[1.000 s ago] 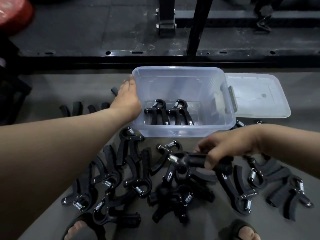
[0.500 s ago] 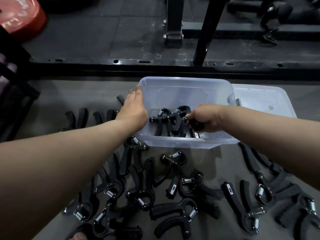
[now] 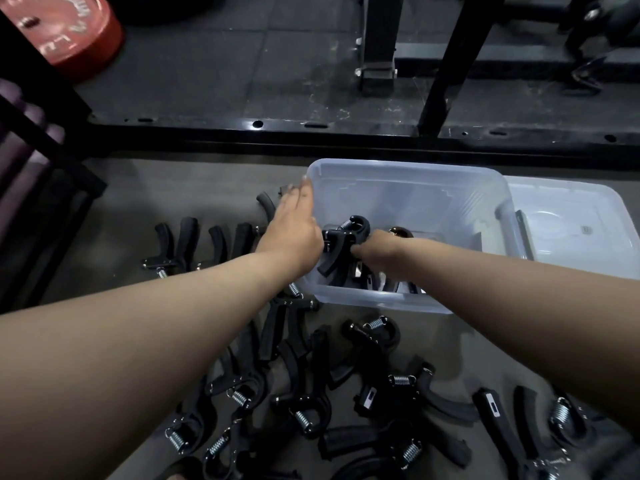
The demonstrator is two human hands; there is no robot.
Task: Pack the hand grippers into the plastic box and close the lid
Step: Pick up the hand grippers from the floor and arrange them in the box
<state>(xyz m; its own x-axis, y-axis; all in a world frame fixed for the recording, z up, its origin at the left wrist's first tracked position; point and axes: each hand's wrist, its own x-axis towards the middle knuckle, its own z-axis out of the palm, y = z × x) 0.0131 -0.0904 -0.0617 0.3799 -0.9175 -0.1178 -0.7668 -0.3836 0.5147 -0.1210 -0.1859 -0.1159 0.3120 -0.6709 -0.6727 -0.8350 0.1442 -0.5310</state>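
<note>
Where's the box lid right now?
In the head view, the lid lies flat on the floor right of centre, directly beside the right wall of the plastic box.

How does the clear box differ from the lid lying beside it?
The plastic box is deep with tall walls; the lid is shallow and flat. The box holds black hand grippers; nothing shows on the lid. A left hand rests flat against the box's wall; nobody touches the lid. Both are translucent plastic and sit on the floor, the lid to the box's right.
</note>
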